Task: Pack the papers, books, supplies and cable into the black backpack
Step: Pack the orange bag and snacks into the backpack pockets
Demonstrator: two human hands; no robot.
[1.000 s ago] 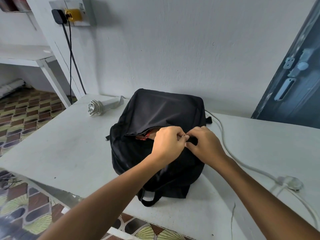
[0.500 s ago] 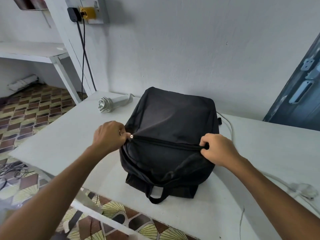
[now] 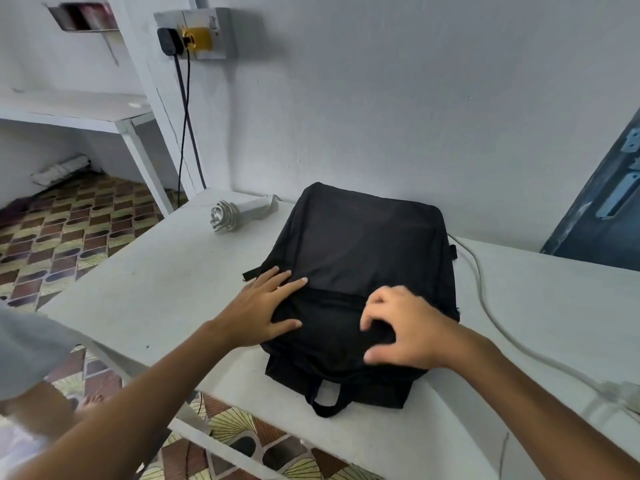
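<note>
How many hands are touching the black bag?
2. The left hand lies flat, fingers straight, on the black backpack's left side. The right hand rests on its near right part with fingers bent; whether it pinches fabric cannot be told.

Backpack [image 3: 360,271] opening, gaping with red contents visible a second ago, is now zipped shut. Left hand [image 3: 263,311] has released the zipper and lies flat on the bag's left side. Right hand [image 3: 405,332] has let go of the fabric, fingers [image 3: 375,299] loosely curled above it.
</note>
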